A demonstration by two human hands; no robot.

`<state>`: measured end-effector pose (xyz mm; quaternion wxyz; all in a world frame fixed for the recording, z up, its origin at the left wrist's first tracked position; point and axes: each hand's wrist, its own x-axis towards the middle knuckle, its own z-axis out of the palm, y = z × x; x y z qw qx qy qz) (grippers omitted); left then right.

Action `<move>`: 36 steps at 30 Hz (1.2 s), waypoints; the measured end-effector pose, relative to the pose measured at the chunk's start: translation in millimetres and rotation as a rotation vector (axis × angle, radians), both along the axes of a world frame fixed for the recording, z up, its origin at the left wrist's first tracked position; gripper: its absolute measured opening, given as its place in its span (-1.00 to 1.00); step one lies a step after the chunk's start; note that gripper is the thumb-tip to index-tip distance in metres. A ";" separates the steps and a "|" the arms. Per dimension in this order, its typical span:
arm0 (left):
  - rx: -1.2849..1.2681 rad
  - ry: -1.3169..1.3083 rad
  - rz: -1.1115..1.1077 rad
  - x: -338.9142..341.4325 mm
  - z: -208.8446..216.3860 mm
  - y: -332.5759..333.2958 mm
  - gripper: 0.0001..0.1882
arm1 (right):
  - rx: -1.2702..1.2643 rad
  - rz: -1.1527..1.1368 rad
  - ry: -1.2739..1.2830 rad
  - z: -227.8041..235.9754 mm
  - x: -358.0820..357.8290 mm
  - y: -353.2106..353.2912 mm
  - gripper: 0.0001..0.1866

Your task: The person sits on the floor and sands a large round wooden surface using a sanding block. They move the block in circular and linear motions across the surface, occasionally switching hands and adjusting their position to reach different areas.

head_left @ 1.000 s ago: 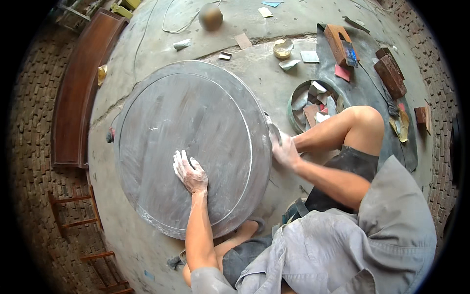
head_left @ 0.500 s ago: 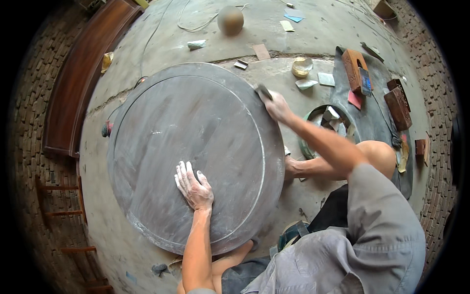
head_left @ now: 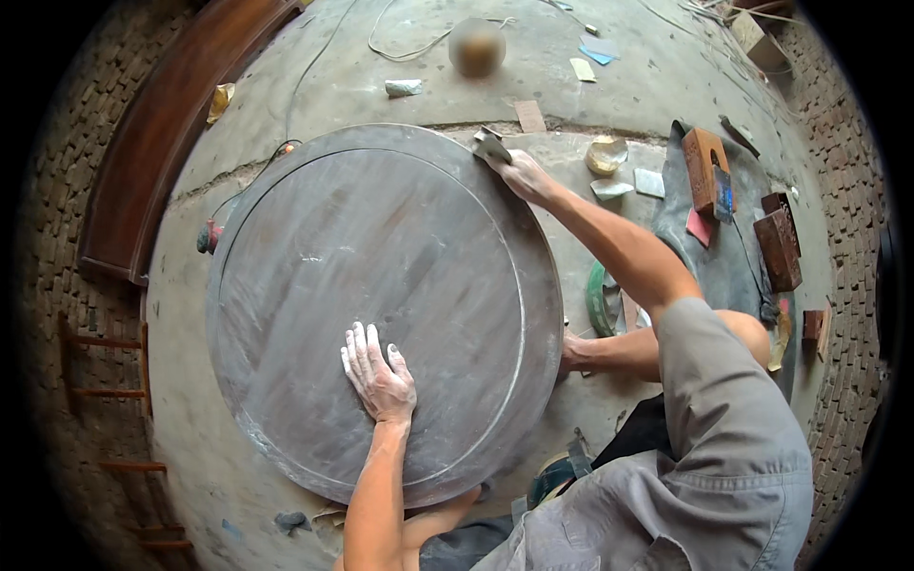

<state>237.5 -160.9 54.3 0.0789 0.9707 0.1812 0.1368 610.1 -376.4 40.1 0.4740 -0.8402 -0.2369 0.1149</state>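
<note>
A large round grey wooden tabletop (head_left: pixel 381 247) with a grooved ring near its edge lies in front of me, streaked with pale dust. My left hand (head_left: pixel 383 381) rests flat on its lower middle, fingers stretched out and white with dust. At the far right rim, my right hand (head_left: pixel 526 178) is closed round a folded grey piece of sandpaper (head_left: pixel 491 147), which touches the tabletop's edge. My right fingers partly hide the sandpaper.
Right of the tabletop stands a green round tub (head_left: pixel 597 300), partly behind my right arm. A wooden block plane (head_left: pixel 703 169) and dark wooden blocks (head_left: pixel 778 249) lie on a grey mat. A long dark red wooden panel (head_left: pixel 181 124) runs along the left wall.
My right hand has slid with the sandpaper up and leftward along the tabletop's far right rim. My left hand stays in place on the surface. The view has shifted slightly.
</note>
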 end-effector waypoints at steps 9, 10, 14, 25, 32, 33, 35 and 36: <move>-0.018 -0.039 -0.029 11.1 2.0 -5.7 -0.50 | -0.062 -0.054 0.021 -20.1 25.0 -9.4 -0.60; -0.006 -0.035 -0.014 4.1 4.3 -0.9 -0.51 | 0.002 -0.053 0.015 -17.2 1.6 -9.2 -0.61; -0.035 -0.078 -0.023 10.7 -1.6 -7.9 -0.53 | 0.162 -0.179 0.048 -12.8 -93.7 -71.6 -0.62; 0.043 -0.095 -0.036 4.5 -13.5 5.1 -0.53 | 0.262 -0.518 0.062 -6.9 -303.6 -89.5 -0.61; 0.000 -0.120 -0.051 9.7 -14.7 -2.0 -0.53 | 0.102 -0.428 0.200 -18.1 -249.1 -102.6 -0.60; -0.015 -0.114 -0.051 8.2 -14.3 -1.8 -0.54 | 0.122 -0.459 0.228 -12.6 -259.6 -100.3 -0.57; 0.005 -0.117 -0.037 4.8 -16.0 4.5 -0.54 | 0.216 -0.478 0.234 -3.9 -304.6 -92.7 -0.59; 0.013 -0.121 -0.038 5.9 -16.0 4.1 -0.55 | 0.316 -0.456 0.100 -20.1 -338.8 -96.4 -0.64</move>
